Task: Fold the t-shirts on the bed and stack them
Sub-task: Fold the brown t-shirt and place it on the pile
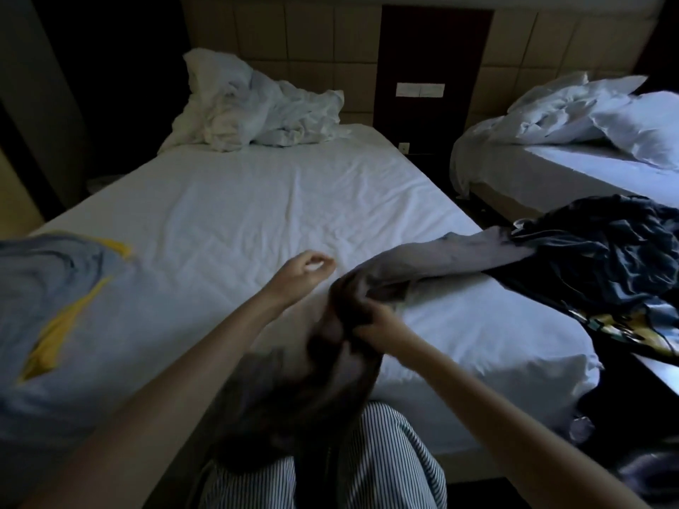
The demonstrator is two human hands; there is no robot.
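Loosely bunched, dark brownish t-shirt (pixel 441 262), partly blurred.

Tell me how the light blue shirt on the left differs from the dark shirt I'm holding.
Colour: the light blue shirt carries yellow marks, while the dark shirt looks plain grey-brown. Pose: the light blue shirt lies spread on the bed, untouched, while the dark shirt is bunched in the right hand, its far end trailing toward the dark clothes pile. Both rest at least partly on the bed, not yet stacked.
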